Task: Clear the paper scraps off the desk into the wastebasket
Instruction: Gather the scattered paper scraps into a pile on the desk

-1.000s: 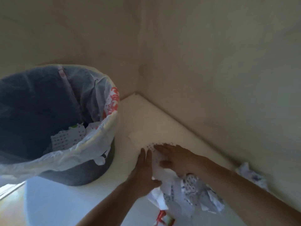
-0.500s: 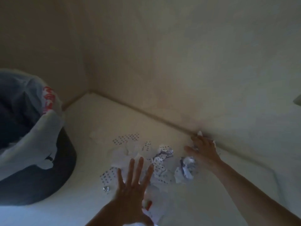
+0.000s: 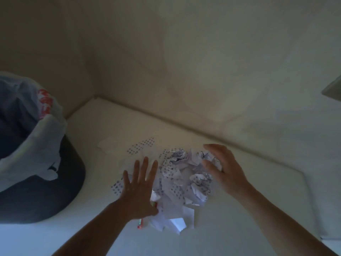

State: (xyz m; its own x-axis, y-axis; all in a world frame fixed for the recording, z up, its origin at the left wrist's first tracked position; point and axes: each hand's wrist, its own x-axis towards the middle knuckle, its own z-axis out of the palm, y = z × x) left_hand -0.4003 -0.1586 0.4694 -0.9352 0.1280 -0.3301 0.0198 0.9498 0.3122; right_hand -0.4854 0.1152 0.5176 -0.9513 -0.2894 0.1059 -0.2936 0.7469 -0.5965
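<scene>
A heap of crumpled white paper scraps (image 3: 181,179) with dotted print lies on the white desk (image 3: 258,209) near the wall corner. A few flat scraps (image 3: 141,147) lie just beyond the heap. My left hand (image 3: 139,189) rests flat on the heap's left side, fingers spread. My right hand (image 3: 224,169) is cupped against the heap's right side, fingers apart, touching a crumpled ball. The dark wastebasket (image 3: 42,182) with a white plastic liner (image 3: 27,145) stands on the desk at the left, apart from both hands.
Beige walls (image 3: 184,61) meet in a corner behind the desk. A small red and green item (image 3: 140,223) pokes out under the heap by my left wrist. The desk's right edge (image 3: 311,209) drops off at the right. A grey object corner (image 3: 334,87) shows at far right.
My right hand has come in from the wall to the heap, pushing crumpled pieces leftward into a tighter pile. The left hand stays spread on the left side.
</scene>
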